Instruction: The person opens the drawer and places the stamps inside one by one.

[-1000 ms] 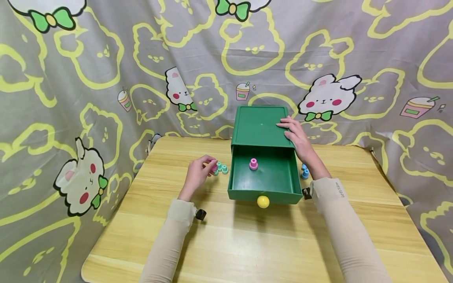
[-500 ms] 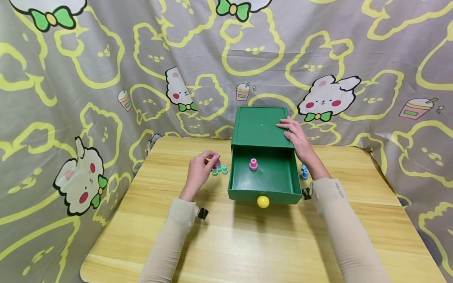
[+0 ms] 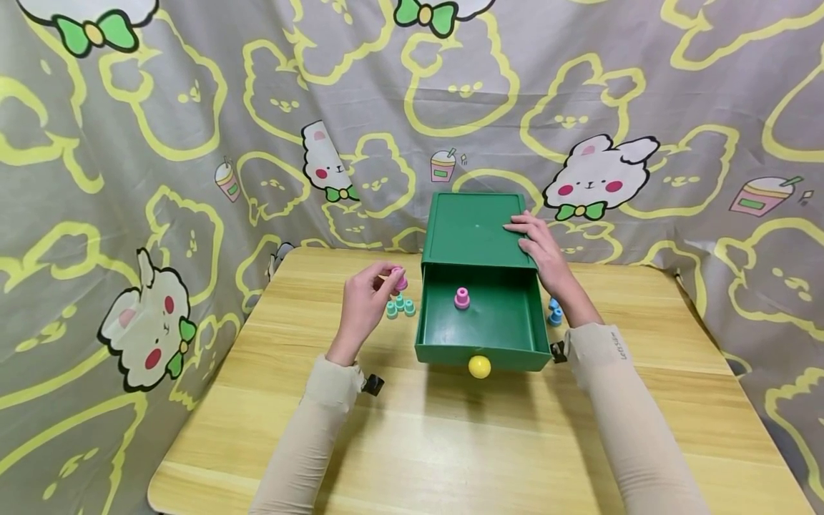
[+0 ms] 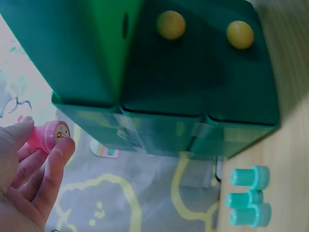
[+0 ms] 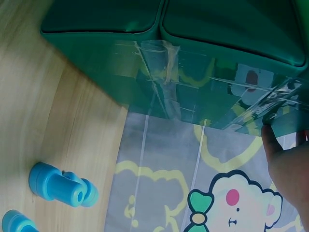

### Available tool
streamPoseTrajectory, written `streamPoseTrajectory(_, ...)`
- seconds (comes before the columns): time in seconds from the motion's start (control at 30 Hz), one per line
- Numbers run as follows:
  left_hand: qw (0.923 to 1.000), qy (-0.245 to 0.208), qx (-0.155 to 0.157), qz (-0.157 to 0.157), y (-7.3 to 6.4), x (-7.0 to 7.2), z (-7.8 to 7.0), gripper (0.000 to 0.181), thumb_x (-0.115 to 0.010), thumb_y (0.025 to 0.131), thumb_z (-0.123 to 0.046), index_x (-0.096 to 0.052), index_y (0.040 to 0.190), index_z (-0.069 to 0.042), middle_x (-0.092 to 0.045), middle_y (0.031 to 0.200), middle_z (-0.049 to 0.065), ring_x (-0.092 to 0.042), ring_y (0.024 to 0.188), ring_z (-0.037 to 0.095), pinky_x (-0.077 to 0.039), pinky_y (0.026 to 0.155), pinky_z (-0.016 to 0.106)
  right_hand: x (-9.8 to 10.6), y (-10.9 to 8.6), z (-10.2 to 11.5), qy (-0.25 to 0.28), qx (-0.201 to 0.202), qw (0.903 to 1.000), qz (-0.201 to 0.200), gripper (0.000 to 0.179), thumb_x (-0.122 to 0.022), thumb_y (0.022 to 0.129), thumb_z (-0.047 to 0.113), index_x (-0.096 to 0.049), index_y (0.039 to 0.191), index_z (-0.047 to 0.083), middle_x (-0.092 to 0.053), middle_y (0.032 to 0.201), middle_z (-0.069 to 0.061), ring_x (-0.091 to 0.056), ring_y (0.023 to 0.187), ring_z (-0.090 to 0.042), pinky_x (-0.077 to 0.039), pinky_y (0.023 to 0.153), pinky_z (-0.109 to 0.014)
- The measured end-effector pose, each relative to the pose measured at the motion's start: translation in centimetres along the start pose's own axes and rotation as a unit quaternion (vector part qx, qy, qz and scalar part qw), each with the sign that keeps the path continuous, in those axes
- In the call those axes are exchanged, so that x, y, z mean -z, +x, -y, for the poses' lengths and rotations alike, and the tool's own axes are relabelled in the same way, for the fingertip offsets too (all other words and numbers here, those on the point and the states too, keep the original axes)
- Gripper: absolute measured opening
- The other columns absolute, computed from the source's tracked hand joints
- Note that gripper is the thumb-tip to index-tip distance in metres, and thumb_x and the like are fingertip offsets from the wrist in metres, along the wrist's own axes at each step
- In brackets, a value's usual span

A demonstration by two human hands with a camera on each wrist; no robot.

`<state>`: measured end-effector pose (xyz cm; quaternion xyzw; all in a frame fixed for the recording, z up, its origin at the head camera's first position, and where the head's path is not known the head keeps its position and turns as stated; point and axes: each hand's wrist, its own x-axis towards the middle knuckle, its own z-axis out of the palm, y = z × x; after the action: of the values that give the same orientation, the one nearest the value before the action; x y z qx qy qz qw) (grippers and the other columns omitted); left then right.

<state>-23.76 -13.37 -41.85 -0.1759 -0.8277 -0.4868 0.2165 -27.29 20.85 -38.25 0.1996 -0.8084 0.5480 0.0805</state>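
Note:
My left hand (image 3: 365, 304) pinches a pink toy stamp (image 3: 400, 279) between thumb and fingers, left of the green drawer cabinet (image 3: 476, 229). A printed face shows on the round end of the stamp (image 4: 60, 135) in the left wrist view. The cabinet's top drawer (image 3: 444, 336) is pulled out, and a second pink stamp (image 3: 461, 299) stands upright inside it. With fingers laid out on the lid, my right hand (image 3: 541, 250) rests on the cabinet's top right edge. Its thumb lies along the side wall in the right wrist view.
Three teal stamps (image 3: 400, 304) stand on the table left of the drawer. Several blue stamps (image 3: 555, 316) are on the right side, partly hidden by the right arm. A yellow knob (image 3: 479, 367) juts from the drawer front. A patterned curtain (image 3: 360, 86) hangs behind the table.
The left hand has lifted the pink stamp up from beside the teal stamps and moved it slightly right, towards the cabinet. The right hand has stayed on the cabinet.

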Motion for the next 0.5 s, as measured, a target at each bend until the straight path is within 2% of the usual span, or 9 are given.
streamPoseTrajectory(0.03, 1.0, -0.004, -0.003, -0.002, 0.0, 0.1, -0.3, 0.026, -0.066, 0.103, -0.033, -0.077, 0.104, -0.009, -0.077, 0.085, 0.005, -0.071, 0.065, 0.015, -0.059, 0.059, 0.026, 0.0, 0.2, -0.6, 0.0, -0.001, 1.0, -0.002, 0.041, -0.038, 0.109, 0.009, -0.055, 0.142, -0.008, -0.029, 0.164, -0.021, -0.005, 0.161, -0.034, -0.002, 0.127, -0.064)
streamPoseTrajectory(0.27, 0.9991, -0.021, -0.033, -0.013, 0.4, 0.2, -2.2, 0.021, -0.068, 0.102, -0.027, -0.077, 0.104, -0.008, -0.076, 0.085, 0.006, -0.071, 0.066, 0.014, -0.06, 0.061, 0.026, 0.0, 0.1, -0.4, 0.005, -0.001, 1.0, 0.0, 0.041, -0.037, 0.108, 0.008, -0.054, 0.142, -0.01, -0.028, 0.163, -0.023, -0.004, 0.161, -0.035, -0.001, 0.127, -0.065)
streamPoseTrajectory(0.5, 0.9963, -0.041, -0.07, -0.029, 0.7, 0.2, -4.0, 0.018, -0.07, 0.1, -0.024, -0.076, 0.106, -0.008, -0.076, 0.089, 0.006, -0.072, 0.068, 0.015, -0.061, 0.065, 0.026, 0.0, 1.1, -3.7, -0.002, -0.003, 1.0, -0.006, 0.043, -0.036, 0.111, 0.015, -0.055, 0.145, -0.004, -0.029, 0.165, -0.016, -0.004, 0.162, -0.028, -0.002, 0.127, -0.064)
